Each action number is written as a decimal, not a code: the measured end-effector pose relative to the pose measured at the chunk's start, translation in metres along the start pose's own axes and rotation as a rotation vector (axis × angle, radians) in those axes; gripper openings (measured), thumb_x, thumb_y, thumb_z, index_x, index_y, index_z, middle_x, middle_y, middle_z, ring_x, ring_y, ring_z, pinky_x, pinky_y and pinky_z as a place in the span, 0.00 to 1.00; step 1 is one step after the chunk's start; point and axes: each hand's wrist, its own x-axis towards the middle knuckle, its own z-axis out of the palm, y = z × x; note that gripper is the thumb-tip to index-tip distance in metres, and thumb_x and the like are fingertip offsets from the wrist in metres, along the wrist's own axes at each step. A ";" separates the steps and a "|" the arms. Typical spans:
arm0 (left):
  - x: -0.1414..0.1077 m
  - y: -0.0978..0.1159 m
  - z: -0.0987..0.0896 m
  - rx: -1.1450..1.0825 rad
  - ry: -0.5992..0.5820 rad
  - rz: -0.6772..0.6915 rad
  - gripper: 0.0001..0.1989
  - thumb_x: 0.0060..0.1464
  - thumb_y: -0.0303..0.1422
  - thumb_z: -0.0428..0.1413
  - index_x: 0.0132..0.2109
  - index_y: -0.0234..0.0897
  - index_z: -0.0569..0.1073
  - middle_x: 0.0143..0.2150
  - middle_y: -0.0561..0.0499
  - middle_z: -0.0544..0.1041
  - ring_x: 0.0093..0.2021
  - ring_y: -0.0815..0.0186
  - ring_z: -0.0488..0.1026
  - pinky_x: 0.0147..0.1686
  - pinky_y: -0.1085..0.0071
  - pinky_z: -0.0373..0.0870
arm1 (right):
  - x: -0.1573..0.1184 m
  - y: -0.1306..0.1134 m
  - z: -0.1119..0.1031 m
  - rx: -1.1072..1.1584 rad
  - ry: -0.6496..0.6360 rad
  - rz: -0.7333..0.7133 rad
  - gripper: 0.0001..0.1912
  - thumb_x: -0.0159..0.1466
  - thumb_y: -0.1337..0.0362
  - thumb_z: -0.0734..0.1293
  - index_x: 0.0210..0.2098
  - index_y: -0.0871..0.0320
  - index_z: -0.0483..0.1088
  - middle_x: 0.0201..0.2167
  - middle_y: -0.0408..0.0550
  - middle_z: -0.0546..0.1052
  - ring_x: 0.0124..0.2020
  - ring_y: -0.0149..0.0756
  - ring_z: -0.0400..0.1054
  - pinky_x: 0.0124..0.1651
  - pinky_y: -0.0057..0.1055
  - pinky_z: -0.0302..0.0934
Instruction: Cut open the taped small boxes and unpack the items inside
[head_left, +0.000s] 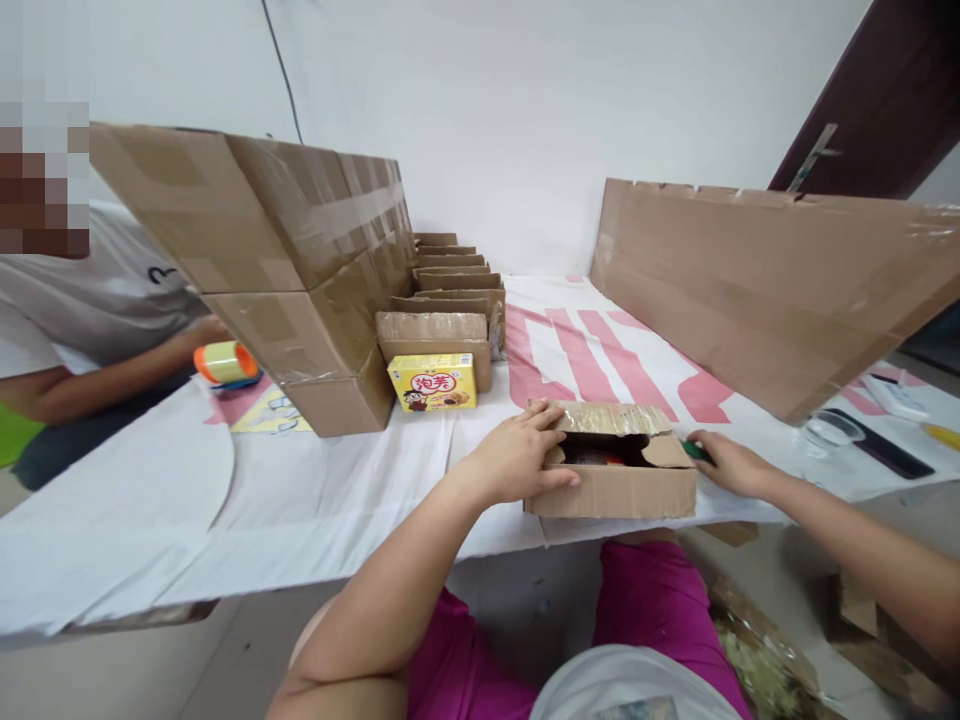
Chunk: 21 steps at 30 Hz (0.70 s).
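A small cardboard box (611,493) lies near the front edge of the table, its top flaps partly raised around a dark gap. Inside the gap a bit of orange shows, too little to name. My left hand (517,455) holds the box at its left end, fingers over the top and thumb along the front. At the box's right end, my right hand (724,463) is closed on a small green tool (696,452), whose kind I cannot make out. Left of the box stands a yellow snack box (433,383), upright and apart from both hands.
Taped cartons (300,270) form a wall on the left, with a row of open cardboard boxes (450,300) beside it. A large cardboard panel (750,270) stands right, near a phone (885,445) and clear cup (832,430). Beyond the cartons, a person (97,330) sits near a tape roll (225,362).
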 end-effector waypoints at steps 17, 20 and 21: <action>0.000 -0.003 0.003 -0.020 0.001 0.014 0.32 0.57 0.55 0.50 0.57 0.34 0.71 0.69 0.42 0.58 0.70 0.53 0.49 0.66 0.62 0.50 | 0.015 -0.090 -0.105 -0.095 0.138 -0.747 0.19 0.68 0.63 0.57 0.55 0.51 0.70 0.41 0.53 0.71 0.38 0.38 0.67 0.38 0.34 0.65; 0.001 -0.004 0.002 -0.029 -0.012 0.003 0.33 0.57 0.54 0.50 0.58 0.33 0.71 0.69 0.41 0.57 0.70 0.52 0.48 0.66 0.61 0.51 | 0.018 -0.090 -0.100 -0.101 0.139 -0.732 0.19 0.68 0.62 0.57 0.56 0.50 0.69 0.41 0.53 0.70 0.38 0.38 0.66 0.38 0.34 0.65; 0.001 -0.003 0.002 -0.028 -0.018 0.000 0.33 0.57 0.54 0.50 0.58 0.33 0.70 0.69 0.41 0.56 0.70 0.52 0.48 0.66 0.61 0.52 | 0.018 -0.091 -0.098 -0.103 0.140 -0.726 0.19 0.68 0.62 0.57 0.56 0.50 0.69 0.41 0.53 0.70 0.38 0.38 0.66 0.38 0.34 0.65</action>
